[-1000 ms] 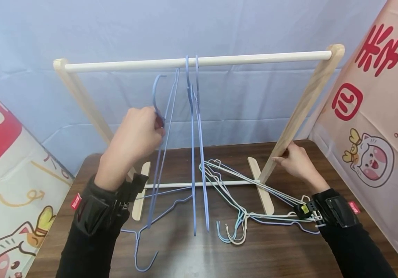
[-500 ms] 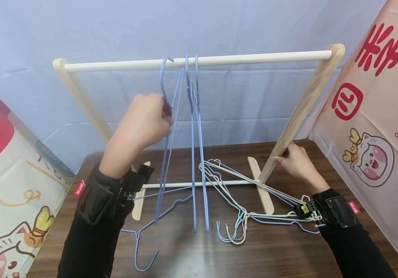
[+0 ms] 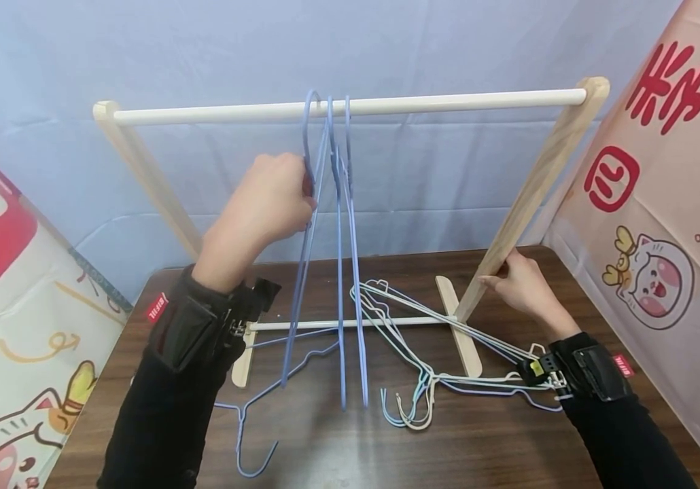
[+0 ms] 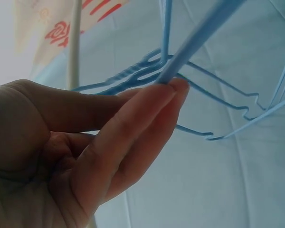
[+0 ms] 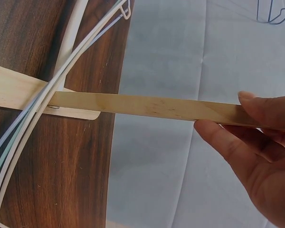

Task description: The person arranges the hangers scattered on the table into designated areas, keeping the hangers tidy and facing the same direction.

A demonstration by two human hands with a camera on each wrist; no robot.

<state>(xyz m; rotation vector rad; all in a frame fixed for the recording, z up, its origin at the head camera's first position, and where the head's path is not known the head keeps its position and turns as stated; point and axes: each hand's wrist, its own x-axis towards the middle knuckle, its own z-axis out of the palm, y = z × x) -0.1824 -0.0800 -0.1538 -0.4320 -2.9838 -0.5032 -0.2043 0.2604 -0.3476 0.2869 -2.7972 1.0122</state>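
Observation:
My left hand [image 3: 267, 204] pinches a blue wire hanger [image 3: 306, 132] just below its hook. That hook stands at the white rail [image 3: 215, 114] of a wooden rack, its curve above the rail; whether it bears on the rail I cannot tell. Close to its right, two more blue hangers [image 3: 342, 272] hang from the rail. In the left wrist view, thumb and fingers meet on the hanger's neck [image 4: 199, 40]. My right hand [image 3: 524, 288] holds the rack's right wooden post [image 3: 530, 183] low down, thumb and fingers on either side of it [image 5: 156, 107] in the right wrist view.
A blue hanger [image 3: 242, 428] lies on the dark wooden table [image 3: 325, 455] at front left. Several white, green and blue hangers [image 3: 432, 380] lie heaped at right, across the rack's lower bar [image 3: 408, 322]. Printed cloths [image 3: 656, 204] stand at both sides, a pale blue one behind.
My left hand has moved up and to the right with the blue hanger, bringing its hook from below the rail up to it beside the hanging ones. The right hand stays on the post.

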